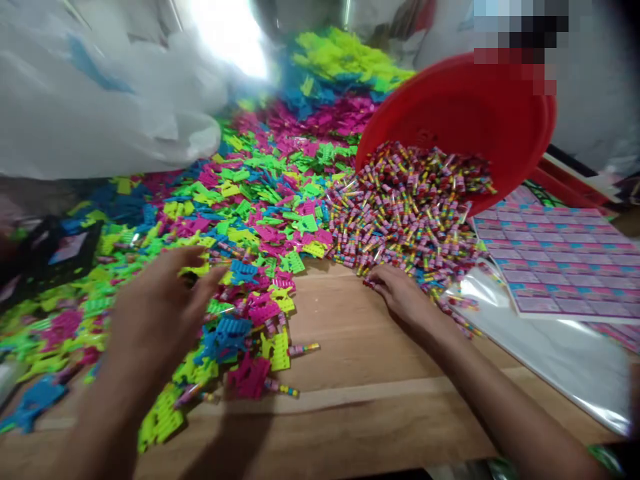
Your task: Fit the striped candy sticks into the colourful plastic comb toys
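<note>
My left hand [155, 310], slightly blurred, is over a spread of small flat plastic pieces [265, 307] in pink, blue, green and yellow. Its thumb and fingers are apart, with nothing visible between them. At the near edge of a heap of small wrapped candy tubes [400, 213], the fingers of my right hand [397, 290] are curled together. Small red tube ends show at those fingertips. A few loose candy tubes [305, 348] lie among and beside the plastic pieces near my left hand.
A red basin [460, 107] lies tipped at the back right, candy tubes spilling from it. Printed label sheets [565, 260] rest on clear plastic film [560, 360] at the right. A large white bag [100, 113] is at the back left, on the wooden table [345, 393].
</note>
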`<state>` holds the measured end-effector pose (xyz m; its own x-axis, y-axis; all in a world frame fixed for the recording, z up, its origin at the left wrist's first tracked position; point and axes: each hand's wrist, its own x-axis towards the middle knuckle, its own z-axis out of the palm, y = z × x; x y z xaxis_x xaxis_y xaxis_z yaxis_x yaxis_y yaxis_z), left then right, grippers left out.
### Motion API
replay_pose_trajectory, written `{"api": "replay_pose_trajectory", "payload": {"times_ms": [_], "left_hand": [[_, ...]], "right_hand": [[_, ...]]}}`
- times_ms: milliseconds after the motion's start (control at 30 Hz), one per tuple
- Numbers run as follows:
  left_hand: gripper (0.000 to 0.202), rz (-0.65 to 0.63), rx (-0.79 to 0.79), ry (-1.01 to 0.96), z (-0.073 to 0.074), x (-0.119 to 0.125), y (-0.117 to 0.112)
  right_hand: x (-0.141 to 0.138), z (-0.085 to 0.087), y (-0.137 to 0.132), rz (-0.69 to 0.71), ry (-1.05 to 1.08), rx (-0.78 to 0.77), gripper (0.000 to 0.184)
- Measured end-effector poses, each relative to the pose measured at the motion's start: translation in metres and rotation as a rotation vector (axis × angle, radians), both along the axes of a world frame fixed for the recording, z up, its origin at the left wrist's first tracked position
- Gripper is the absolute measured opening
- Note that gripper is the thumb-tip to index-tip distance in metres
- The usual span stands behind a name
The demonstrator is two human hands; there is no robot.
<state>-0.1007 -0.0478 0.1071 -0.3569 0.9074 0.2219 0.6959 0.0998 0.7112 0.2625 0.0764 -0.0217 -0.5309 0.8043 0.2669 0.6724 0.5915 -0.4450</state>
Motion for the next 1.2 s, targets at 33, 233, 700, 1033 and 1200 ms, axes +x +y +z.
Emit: {"api": "replay_pose_trajectory", "payload": {"times_ms": [33, 233, 700, 1033, 1200], "left_hand": [[0.029, -0.017, -0.022, 0.184, -0.004, 0.013, 0.012], [0.023, -0.246, -0.272, 0.608, -0.05, 0.061, 0.093], [0.011, -0.318, -0.126, 0.267, -0.084, 0.077, 0.096], [0.037, -0.5, -0.271, -0.983, -0.077, 0.107, 0.052], [0.045, -0.468, -0.305, -1.222, -0.081, 0.113, 0.038]], "right_hand": [[-0.002, -0.002, 0.001, -0.005, -0.019, 0.006, 0.016], [-0.006, -0.003, -0.011, -0.008, -0.082, 0.036, 0.013], [-0.02, 0.007, -0.049, -0.006, 0.051, -0.047, 0.014], [-0.059, 0.035, -0.08, 0.017, 0.552, -0.164, 0.017], [-0.062, 0.028, -0.087, -0.016, 0.62, -0.261, 0.019]]}}
